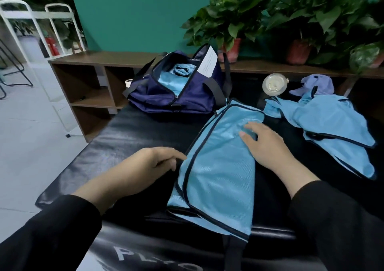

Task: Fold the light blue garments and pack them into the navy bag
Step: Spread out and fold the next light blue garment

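Two hands over the black padded table (124,133): the right hand (264,144) lies flat, fingers straight, pressing on the folded light blue garment (216,167) in the middle, and the left hand (145,167) rests just beside that garment's left edge, fingers loosely curled, holding nothing. One more light blue garment (332,123) sprawls unfolded to the right, apart from the first. Far end of the table, one navy bag (178,92), zipped open, with light blue fabric already inside, how many pieces I cannot tell. Beside the loose garment sit one lilac cap (318,85) and one clear round lidded container (274,83). Behind, a wooden shelf (104,60) carries three potted plants (230,19).
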